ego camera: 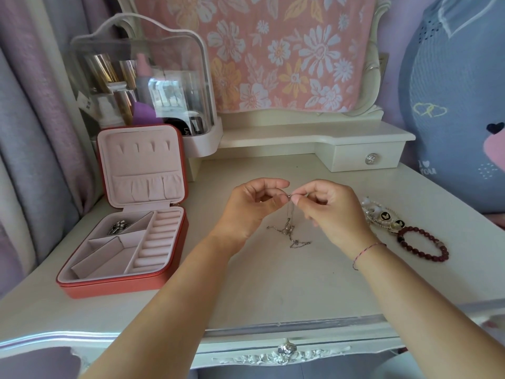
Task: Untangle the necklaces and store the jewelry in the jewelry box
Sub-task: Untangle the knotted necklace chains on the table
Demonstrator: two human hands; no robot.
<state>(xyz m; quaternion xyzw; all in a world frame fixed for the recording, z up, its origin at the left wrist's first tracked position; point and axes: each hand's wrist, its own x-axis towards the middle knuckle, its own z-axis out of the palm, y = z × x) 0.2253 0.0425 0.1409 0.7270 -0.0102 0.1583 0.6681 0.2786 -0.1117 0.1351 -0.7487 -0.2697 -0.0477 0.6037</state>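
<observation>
One white dressing table (273,291) fills the frame. At left, the red jewelry box (123,283) lies open, a silver piece (119,228) in its upper-left compartment. At centre, the left hand (251,212) and right hand (336,214) pinch the tangled necklaces (288,228) by the top, the tail resting on the table. A dark red bracelet (442,251) lies at right.

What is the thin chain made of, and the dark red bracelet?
The chain looks like silvery metal: grey, glinting, fine links. The dark red bracelet looks like polished round beads, maybe stone or glass; they shine, but I cannot tell which.
</observation>
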